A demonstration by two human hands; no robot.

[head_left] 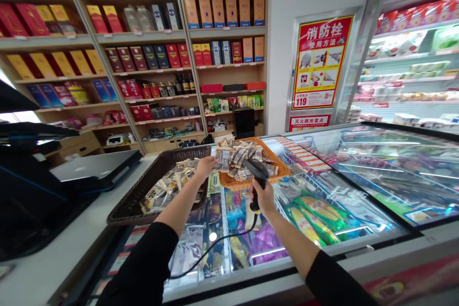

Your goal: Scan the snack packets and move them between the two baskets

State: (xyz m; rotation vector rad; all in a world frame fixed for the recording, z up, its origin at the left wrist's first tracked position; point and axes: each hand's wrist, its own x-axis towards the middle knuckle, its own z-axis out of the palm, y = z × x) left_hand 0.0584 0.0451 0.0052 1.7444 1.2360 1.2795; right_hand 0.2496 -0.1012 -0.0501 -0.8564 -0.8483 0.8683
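Two woven baskets of small wrapped packets, head view. The dark basket (131, 191) lies to the left, partly over the glass-topped freezer (390, 248); the orange basket (283, 169) rests on the glass just beside it, to the right. The left hand (205, 167), fingers bent together, is at the orange basket's near-left edge, against a packet (224, 158); whether it grips this packet or merely touches it cannot be told. The right hand (264, 196) is closed around the handle of a scanner (258, 171), whose head lies in front of the orange basket's contents. A black cable (222, 237) runs from the handle towards the left sleeve (143, 263).

Progress, as judged from this view: the scanner is already in hand and one packet is at the left fingers, suggesting work under way on single packets. Both baskets hold many packets, loosely heaped. Nothing visible separates those dealt with from those left, so the share completed cannot be told; no scanner light or reading can be made out.
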